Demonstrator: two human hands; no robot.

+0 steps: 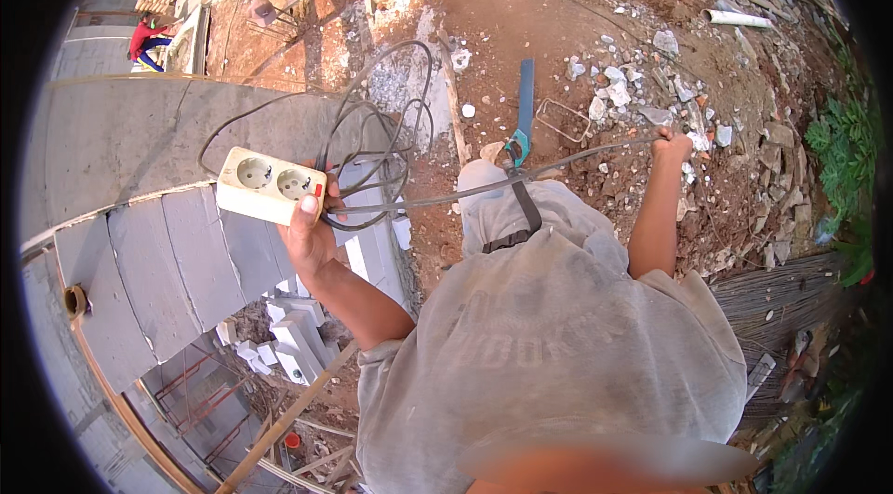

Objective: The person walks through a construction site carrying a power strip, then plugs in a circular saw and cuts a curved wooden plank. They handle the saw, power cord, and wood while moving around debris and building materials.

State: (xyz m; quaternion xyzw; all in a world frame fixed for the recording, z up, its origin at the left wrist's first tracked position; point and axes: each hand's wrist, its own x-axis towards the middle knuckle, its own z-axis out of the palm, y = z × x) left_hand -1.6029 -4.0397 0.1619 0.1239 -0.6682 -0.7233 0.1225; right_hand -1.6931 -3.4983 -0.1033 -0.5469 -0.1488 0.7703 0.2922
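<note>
My left hand [314, 232] grips a cream two-outlet extension socket [270, 183] with a red switch, thumb on its edge. Dark loops of the extension cable [430, 85] hang by the same hand, spreading above and below the socket. One length of cable runs across in front of my chest to my right hand [672, 146], whose fingers are closed round it, out to the right. Between my hands, beyond my shirt, a handsaw [526, 103] with a blue blade and teal handle lies on the dirt.
A grey block wall [158, 261] runs along the left, with white blocks [302, 340] stacked below. Broken rubble [619, 94] and white pipes [738, 19] lie right. A wooden pole [288, 415] slants at lower left. Another person [149, 43] in red crouches far left.
</note>
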